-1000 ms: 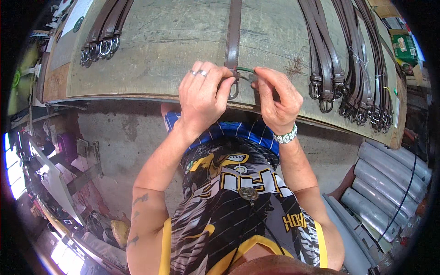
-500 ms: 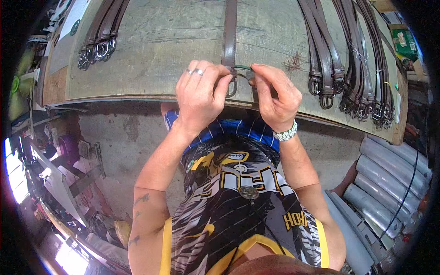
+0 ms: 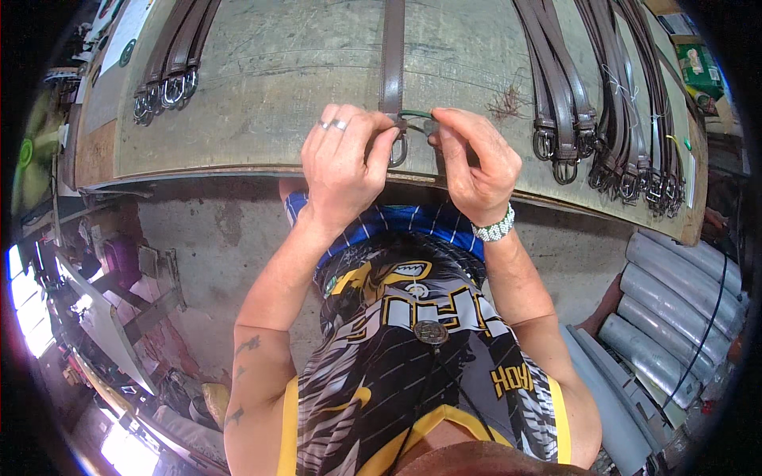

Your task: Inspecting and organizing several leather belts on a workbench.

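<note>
My left hand (image 3: 341,163) pinches the buckle end of a brown leather belt (image 3: 392,63) lying lengthwise on the worktable (image 3: 286,95), with its metal buckle (image 3: 399,155) partly behind my fingers. My right hand (image 3: 476,163), just right of the belt, closes its thumb and forefinger on a thin curved green item (image 3: 417,113), with a darker strand below it, reaching to the belt. What exactly this item is, I cannot make out. Loose reddish-brown threads (image 3: 506,103) lie to the right of it.
Bundled belts with buckles lie at left (image 3: 175,55) and right (image 3: 565,95). A green package (image 3: 698,67) sits beyond the table's right end. Silvery rolls (image 3: 667,317) are stacked at lower right, and boards (image 3: 111,317) stand at lower left, under the table's front edge level.
Both my hands have shifted slightly left and up, with the belt moving along with them. The pinched grips look the same.
</note>
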